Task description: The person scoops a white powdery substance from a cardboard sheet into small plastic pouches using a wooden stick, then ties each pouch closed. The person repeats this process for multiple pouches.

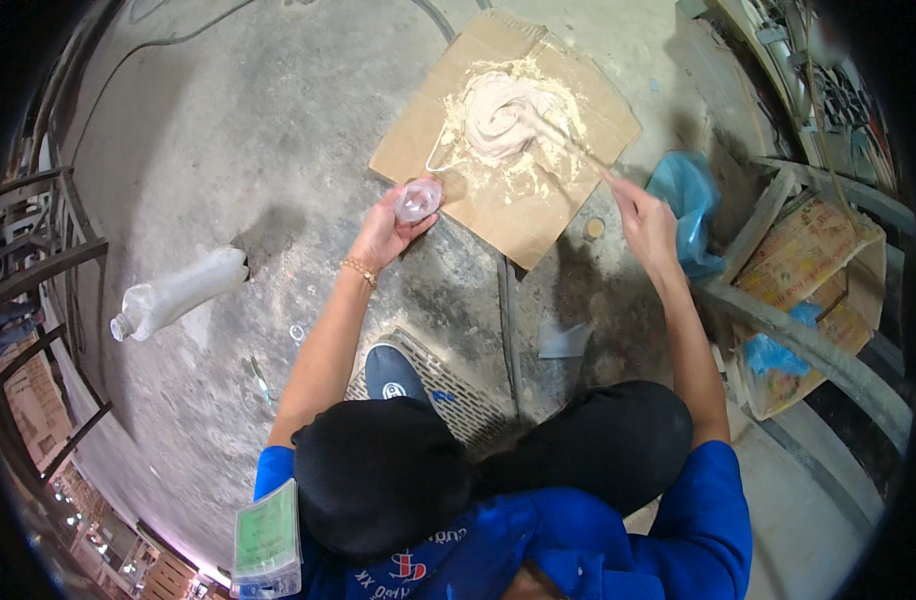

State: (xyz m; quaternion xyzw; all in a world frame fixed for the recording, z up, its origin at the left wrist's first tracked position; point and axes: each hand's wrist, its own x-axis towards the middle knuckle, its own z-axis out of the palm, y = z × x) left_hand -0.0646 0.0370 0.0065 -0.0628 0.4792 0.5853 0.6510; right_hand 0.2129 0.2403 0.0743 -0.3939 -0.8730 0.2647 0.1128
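A flat sheet of cardboard lies on the floor ahead of me. On it sits a swirled mound of pale pinkish paste, ringed with yellowish crumbly smears. My right hand grips the end of a wooden stirring stick, whose far end is in the paste. At the sheet's near left edge, my left hand holds a small clear plastic cup, tilted so that its mouth shows. A thin white trail of liquid or paste runs on the cardboard just above the cup.
A cut plastic bottle lies at left. A blue plastic bag stands right of my right hand, near a small round lid-like piece. Metal frames with a carton are at far right. A knife-like tool lies near my left arm.
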